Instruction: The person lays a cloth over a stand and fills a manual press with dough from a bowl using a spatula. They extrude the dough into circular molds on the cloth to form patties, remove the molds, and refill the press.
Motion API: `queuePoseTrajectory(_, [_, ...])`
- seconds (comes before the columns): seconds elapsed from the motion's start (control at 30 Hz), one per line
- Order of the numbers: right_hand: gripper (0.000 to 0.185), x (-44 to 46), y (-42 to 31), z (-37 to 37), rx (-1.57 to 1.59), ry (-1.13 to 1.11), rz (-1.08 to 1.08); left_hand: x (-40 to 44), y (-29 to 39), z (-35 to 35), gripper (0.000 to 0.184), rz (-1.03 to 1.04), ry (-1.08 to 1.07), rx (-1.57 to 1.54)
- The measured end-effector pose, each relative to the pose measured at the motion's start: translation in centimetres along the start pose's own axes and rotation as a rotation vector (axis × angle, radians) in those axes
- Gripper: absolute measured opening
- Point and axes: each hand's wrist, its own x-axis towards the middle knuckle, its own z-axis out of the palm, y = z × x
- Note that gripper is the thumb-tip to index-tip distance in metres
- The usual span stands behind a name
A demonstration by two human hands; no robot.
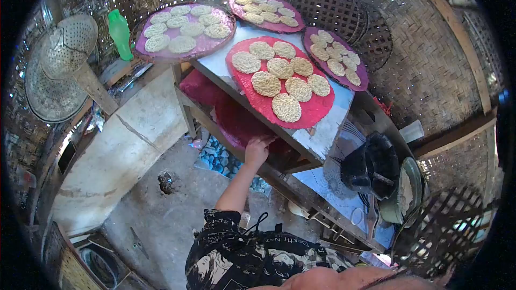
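Observation:
My left hand [258,150] reaches under the tabletop, its fingers closed at the near edge of a red round tray [236,115] on the lower shelf. The fingertips are partly hidden by shadow and the table edge. Above it on the table lies a red cloth-covered round tray [248,83] bearing several pale, round noodle-like cakes [286,107]. More of these cakes sit on purple-lined round trays [166,25] behind and beside it. Bare skin shows at the bottom edge, but my right hand is out of view.
A black pot-like container [371,166] and a green bucket [395,204] stand at the right. Woven baskets [328,11] lean on the bamboo wall. On the left are a metal strainer [70,48], a green bottle [120,35] and a pale curved counter [107,166]. The concrete floor has a hole [167,182].

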Motion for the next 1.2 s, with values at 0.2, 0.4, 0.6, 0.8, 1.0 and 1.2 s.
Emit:
queuePoseTrajectory(0.2, [0.043,7.4,15.8,0.4,0.497,-0.231,0.367,0.9,3.4,-5.6,0.024,0.632,-0.024,0.184])
queuePoseTrajectory(0.4, [0.029,7.5,23.4,12.4,0.660,-0.214,0.570,-9.1,2.9,-7.9,0.026,0.601,-0.133,0.322])
queuePoseTrajectory(0.6, [0.028,10.9,29.4,20.1,0.763,-0.216,0.753,-14.0,3.4,-9.2,0.024,0.411,-0.136,0.513])
queuePoseTrajectory(0.8, [0.025,13.6,33.9,23.6,0.846,-0.319,0.845,-14.3,9.7,-11.8,0.026,0.326,0.134,0.613])
queuePoseTrajectory(1.0, [0.023,14.5,35.0,24.7,0.899,-0.496,0.784,-9.9,24.6,-14.5,0.029,0.438,0.472,0.896])
queuePoseTrajectory(1.2, [0.045,16.0,35.7,23.0,0.812,-0.724,0.804,-5.1,38.5,-13.8,0.023,0.787,0.607,1.172])
